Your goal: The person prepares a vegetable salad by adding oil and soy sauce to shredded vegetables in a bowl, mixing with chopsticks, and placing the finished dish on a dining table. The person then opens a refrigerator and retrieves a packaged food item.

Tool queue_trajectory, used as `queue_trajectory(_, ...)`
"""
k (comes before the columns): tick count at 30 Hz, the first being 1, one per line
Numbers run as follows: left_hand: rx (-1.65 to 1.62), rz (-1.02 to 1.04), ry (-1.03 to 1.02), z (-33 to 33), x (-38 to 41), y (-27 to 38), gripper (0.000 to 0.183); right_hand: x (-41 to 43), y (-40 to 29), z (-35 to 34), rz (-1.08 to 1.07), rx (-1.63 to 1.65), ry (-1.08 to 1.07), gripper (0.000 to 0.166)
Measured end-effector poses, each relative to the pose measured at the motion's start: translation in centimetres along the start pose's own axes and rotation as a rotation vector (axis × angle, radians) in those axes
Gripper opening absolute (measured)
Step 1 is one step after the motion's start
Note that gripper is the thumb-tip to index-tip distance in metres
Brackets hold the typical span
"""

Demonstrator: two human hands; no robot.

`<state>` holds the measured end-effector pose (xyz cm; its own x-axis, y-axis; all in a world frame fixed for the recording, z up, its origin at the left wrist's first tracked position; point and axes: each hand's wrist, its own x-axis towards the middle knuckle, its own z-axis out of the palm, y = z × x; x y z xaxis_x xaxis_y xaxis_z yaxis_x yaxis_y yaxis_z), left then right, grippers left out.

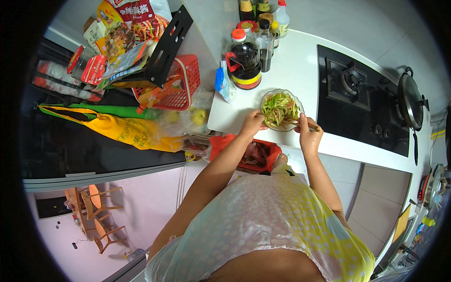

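Note:
A clear glass bowl rests at the front of the white countertop. Shredded green vegetable strips, with some pinkish pieces among them, fill it. My left hand grips the bowl's near left rim, its thumb on top. On the opposite side, my right hand holds wooden chopsticks, whose tips reach into the strips. The right thumb and fingers also sit at the bowl's right edge.
Left of the bowl stand a large dark sauce bottle and a blue-white pouch; more bottles are behind. A gas hob with a lidded wok lies right. Below the counter is a red-lined bin. Left are a red basket and bags.

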<state>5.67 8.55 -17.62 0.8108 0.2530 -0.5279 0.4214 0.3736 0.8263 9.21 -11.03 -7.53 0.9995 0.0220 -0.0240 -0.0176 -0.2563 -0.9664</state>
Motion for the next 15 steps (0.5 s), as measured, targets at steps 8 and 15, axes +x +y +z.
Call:
queue_trajectory(8,-0.097,-0.006,0.06,2.0,-2.5,-0.2,0.029,-0.2,0.6,1.9,-0.275,-0.09,-0.03,0.024)
queue_trajectory(15,-0.261,-0.02,0.057,2.4,-2.8,-1.4,0.029,1.1,0.5,-0.4,-0.303,-0.245,-0.074,0.023)
